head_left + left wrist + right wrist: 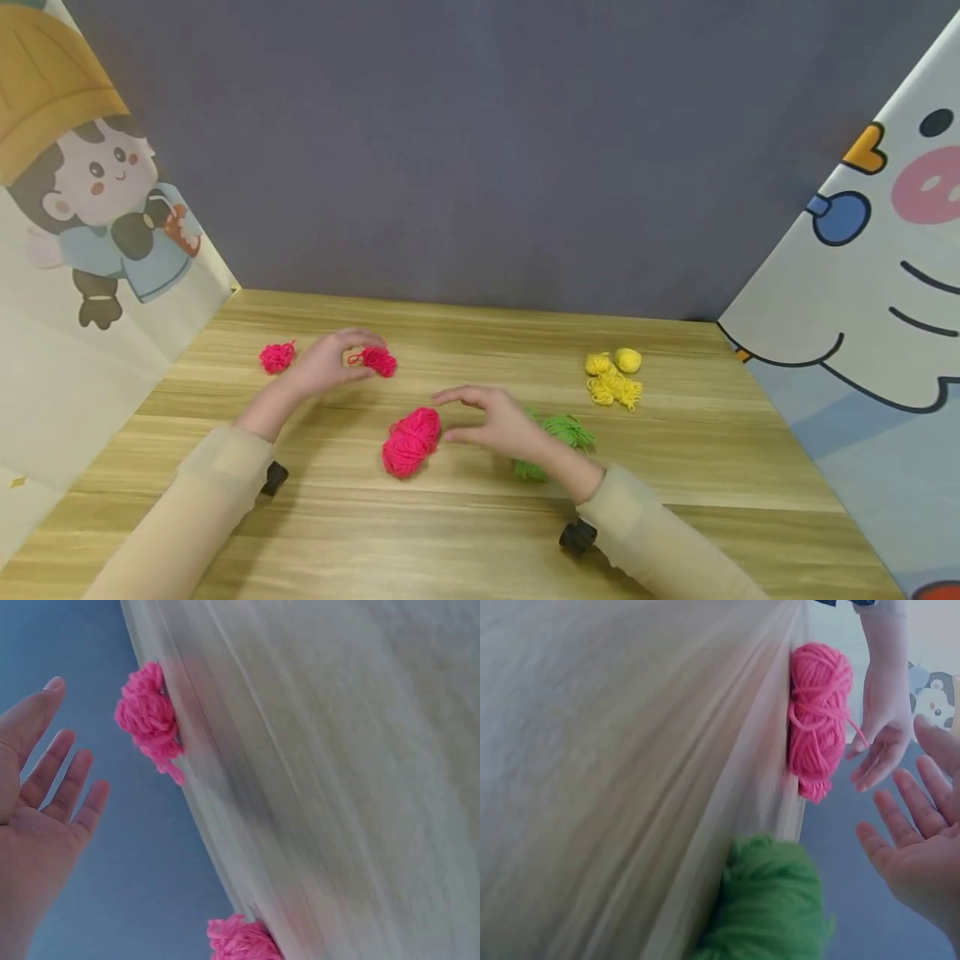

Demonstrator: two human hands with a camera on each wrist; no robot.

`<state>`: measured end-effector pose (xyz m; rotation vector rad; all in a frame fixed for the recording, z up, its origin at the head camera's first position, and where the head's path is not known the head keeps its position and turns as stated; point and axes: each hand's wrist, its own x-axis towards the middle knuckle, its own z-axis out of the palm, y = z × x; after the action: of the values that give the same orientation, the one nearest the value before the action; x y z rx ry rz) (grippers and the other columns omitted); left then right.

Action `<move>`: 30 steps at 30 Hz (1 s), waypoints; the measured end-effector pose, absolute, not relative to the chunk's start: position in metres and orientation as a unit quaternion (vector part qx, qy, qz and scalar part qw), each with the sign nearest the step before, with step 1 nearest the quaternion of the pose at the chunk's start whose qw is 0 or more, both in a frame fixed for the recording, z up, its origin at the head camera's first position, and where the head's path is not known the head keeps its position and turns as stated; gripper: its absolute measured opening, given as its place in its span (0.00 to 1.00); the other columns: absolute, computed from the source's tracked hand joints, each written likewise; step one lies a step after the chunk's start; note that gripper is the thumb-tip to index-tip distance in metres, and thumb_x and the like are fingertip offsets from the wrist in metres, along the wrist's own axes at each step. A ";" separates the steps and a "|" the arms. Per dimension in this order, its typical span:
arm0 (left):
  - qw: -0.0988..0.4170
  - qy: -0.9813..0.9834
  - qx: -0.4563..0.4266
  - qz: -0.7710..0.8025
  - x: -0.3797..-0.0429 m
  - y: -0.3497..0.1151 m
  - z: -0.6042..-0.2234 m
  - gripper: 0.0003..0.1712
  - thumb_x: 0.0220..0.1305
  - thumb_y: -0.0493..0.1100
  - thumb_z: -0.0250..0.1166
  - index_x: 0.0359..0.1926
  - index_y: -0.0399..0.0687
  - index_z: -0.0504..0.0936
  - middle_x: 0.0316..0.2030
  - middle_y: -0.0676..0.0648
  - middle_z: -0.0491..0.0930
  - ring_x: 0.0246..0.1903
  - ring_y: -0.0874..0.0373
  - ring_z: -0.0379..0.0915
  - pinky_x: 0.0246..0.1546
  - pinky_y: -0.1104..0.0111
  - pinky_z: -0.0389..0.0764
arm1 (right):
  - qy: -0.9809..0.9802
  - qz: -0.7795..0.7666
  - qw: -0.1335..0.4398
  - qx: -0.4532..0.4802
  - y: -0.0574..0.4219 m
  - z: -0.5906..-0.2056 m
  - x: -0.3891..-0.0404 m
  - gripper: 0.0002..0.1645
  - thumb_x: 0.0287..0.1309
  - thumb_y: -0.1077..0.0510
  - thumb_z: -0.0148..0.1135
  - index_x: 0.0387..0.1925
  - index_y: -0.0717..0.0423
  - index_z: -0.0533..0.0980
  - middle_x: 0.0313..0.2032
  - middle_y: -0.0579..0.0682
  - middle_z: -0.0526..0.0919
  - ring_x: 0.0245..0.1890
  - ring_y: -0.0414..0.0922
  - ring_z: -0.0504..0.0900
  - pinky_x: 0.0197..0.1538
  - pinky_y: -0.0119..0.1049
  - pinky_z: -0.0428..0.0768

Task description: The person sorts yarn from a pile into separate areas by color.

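My left hand [330, 363] hovers at the left of the table, its fingers spread around but apart from a small pink yarn bundle [380, 361]. In the left wrist view that hand [46, 799] shows straight, parted fingers with nothing in them. Over the middle, my right hand [501, 423] is held with loosely bent fingers beside a larger pink yarn skein [411, 442], not visibly touching it. A green yarn skein [567, 431] lies beneath the right hand and wrist, partly hidden by them. The right wrist view shows the right hand [922, 840] holding nothing.
Another small pink yarn bundle [277, 357] lies left of the left hand. Several yellow yarn pieces [615, 387] sit together at the back right. The wooden table [465, 533] ends at a grey wall [480, 167], with cartoon-printed panels on both sides.
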<state>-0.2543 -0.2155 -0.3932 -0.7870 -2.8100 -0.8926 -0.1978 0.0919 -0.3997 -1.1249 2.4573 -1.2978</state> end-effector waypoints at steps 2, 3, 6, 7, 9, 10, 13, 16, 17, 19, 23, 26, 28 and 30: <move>0.043 -0.921 -0.253 -0.293 -0.259 -0.217 -0.395 0.24 0.53 0.39 0.71 0.53 0.43 0.79 0.56 0.41 0.76 0.59 0.41 0.67 0.60 0.47 0.68 | 0.821 -0.425 0.076 -0.373 0.087 -0.400 -0.198 0.28 0.50 0.57 0.71 0.55 0.51 0.76 0.57 0.41 0.78 0.61 0.40 0.71 0.65 0.41 0.67; 0.041 -0.922 -0.250 -0.293 -0.261 -0.217 -0.396 0.24 0.54 0.39 0.71 0.53 0.43 0.79 0.56 0.40 0.75 0.59 0.41 0.66 0.60 0.47 0.67 | 0.822 -0.423 0.076 -0.374 0.085 -0.401 -0.198 0.28 0.50 0.57 0.71 0.55 0.52 0.77 0.57 0.42 0.78 0.61 0.40 0.71 0.65 0.41 0.67; 0.037 -0.924 -0.247 -0.291 -0.268 -0.218 -0.399 0.25 0.54 0.39 0.71 0.54 0.41 0.78 0.56 0.39 0.75 0.60 0.41 0.66 0.60 0.47 0.67 | 0.824 -0.412 0.079 -0.382 0.079 -0.402 -0.199 0.28 0.50 0.57 0.71 0.55 0.52 0.77 0.57 0.44 0.78 0.61 0.42 0.72 0.65 0.40 0.68; 0.034 -0.925 -0.245 -0.289 -0.270 -0.218 -0.400 0.26 0.53 0.39 0.71 0.55 0.41 0.78 0.56 0.39 0.75 0.60 0.41 0.66 0.60 0.47 0.67 | 0.825 -0.409 0.081 -0.382 0.077 -0.402 -0.200 0.28 0.50 0.57 0.71 0.55 0.53 0.76 0.57 0.45 0.77 0.61 0.42 0.72 0.65 0.40 0.68; 0.029 -0.927 -0.245 -0.281 -0.273 -0.218 -0.402 0.27 0.53 0.40 0.71 0.55 0.41 0.78 0.57 0.40 0.74 0.60 0.41 0.65 0.60 0.47 0.67 | 0.826 -0.402 0.088 -0.385 0.074 -0.402 -0.202 0.28 0.50 0.57 0.71 0.55 0.54 0.76 0.58 0.47 0.77 0.61 0.43 0.71 0.65 0.40 0.68; 0.026 -0.928 -0.245 -0.278 -0.275 -0.218 -0.404 0.27 0.53 0.40 0.71 0.55 0.41 0.78 0.57 0.39 0.74 0.60 0.41 0.65 0.60 0.47 0.67 | 0.828 -0.398 0.092 -0.385 0.072 -0.403 -0.203 0.28 0.51 0.56 0.70 0.55 0.54 0.76 0.58 0.47 0.77 0.62 0.43 0.71 0.65 0.40 0.68; 0.018 -0.929 -0.250 -0.274 -0.279 -0.217 -0.406 0.27 0.53 0.40 0.71 0.55 0.41 0.77 0.57 0.39 0.74 0.60 0.40 0.65 0.61 0.47 0.67 | 0.829 -0.394 0.109 -0.382 0.067 -0.403 -0.206 0.28 0.51 0.55 0.70 0.56 0.54 0.75 0.59 0.47 0.76 0.62 0.43 0.70 0.65 0.41 0.67; 0.010 -0.927 -0.251 -0.278 -0.282 -0.217 -0.408 0.27 0.53 0.39 0.71 0.55 0.41 0.77 0.57 0.38 0.74 0.60 0.39 0.65 0.61 0.46 0.65 | 0.827 -0.397 0.127 -0.377 0.063 -0.405 -0.209 0.28 0.52 0.55 0.69 0.56 0.54 0.75 0.59 0.48 0.76 0.62 0.42 0.70 0.65 0.40 0.67; 0.007 -0.928 -0.250 -0.278 -0.283 -0.217 -0.408 0.27 0.53 0.39 0.71 0.56 0.41 0.77 0.57 0.37 0.73 0.60 0.39 0.64 0.61 0.46 0.64 | 0.826 -0.397 0.132 -0.377 0.062 -0.406 -0.210 0.28 0.52 0.55 0.69 0.56 0.54 0.75 0.59 0.48 0.75 0.62 0.42 0.70 0.65 0.40 0.67; -0.001 -0.929 -0.241 -0.280 -0.285 -0.218 -0.409 0.27 0.53 0.39 0.71 0.56 0.41 0.77 0.58 0.37 0.73 0.61 0.39 0.64 0.62 0.45 0.64 | 0.823 -0.397 0.145 -0.378 0.059 -0.407 -0.211 0.27 0.52 0.56 0.70 0.55 0.55 0.76 0.59 0.49 0.75 0.62 0.41 0.70 0.64 0.38 0.69; -0.014 -0.930 -0.232 -0.286 -0.288 -0.218 -0.410 0.25 0.54 0.38 0.70 0.55 0.41 0.78 0.58 0.36 0.73 0.60 0.38 0.64 0.61 0.46 0.65 | 0.822 -0.386 0.160 -0.386 0.053 -0.409 -0.212 0.26 0.51 0.58 0.70 0.53 0.53 0.77 0.59 0.50 0.75 0.60 0.41 0.71 0.61 0.32 0.71; -0.019 -0.928 -0.235 -0.289 -0.290 -0.218 -0.410 0.23 0.54 0.36 0.70 0.53 0.40 0.79 0.55 0.37 0.75 0.59 0.39 0.66 0.60 0.47 0.67 | 0.824 -0.375 0.160 -0.393 0.050 -0.411 -0.212 0.25 0.50 0.58 0.71 0.53 0.52 0.77 0.58 0.50 0.76 0.59 0.41 0.71 0.61 0.30 0.70; -0.020 -0.927 -0.239 -0.288 -0.290 -0.218 -0.411 0.22 0.54 0.35 0.69 0.52 0.39 0.80 0.54 0.37 0.76 0.57 0.39 0.68 0.59 0.47 0.68 | 0.827 -0.365 0.156 -0.397 0.048 -0.413 -0.213 0.24 0.50 0.58 0.71 0.52 0.51 0.78 0.58 0.50 0.76 0.60 0.41 0.71 0.62 0.29 0.68; -0.021 -0.927 -0.241 -0.286 -0.291 -0.217 -0.411 0.21 0.54 0.35 0.70 0.51 0.39 0.80 0.53 0.37 0.77 0.56 0.39 0.69 0.58 0.47 0.69 | 0.829 -0.360 0.155 -0.400 0.046 -0.416 -0.213 0.24 0.50 0.58 0.71 0.52 0.50 0.78 0.57 0.49 0.76 0.60 0.41 0.71 0.63 0.28 0.67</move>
<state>-0.2913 -0.2170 -0.4109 -0.7677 -2.9525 -0.9108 -0.2134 0.0459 -0.4157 -1.1448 2.3749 -1.0303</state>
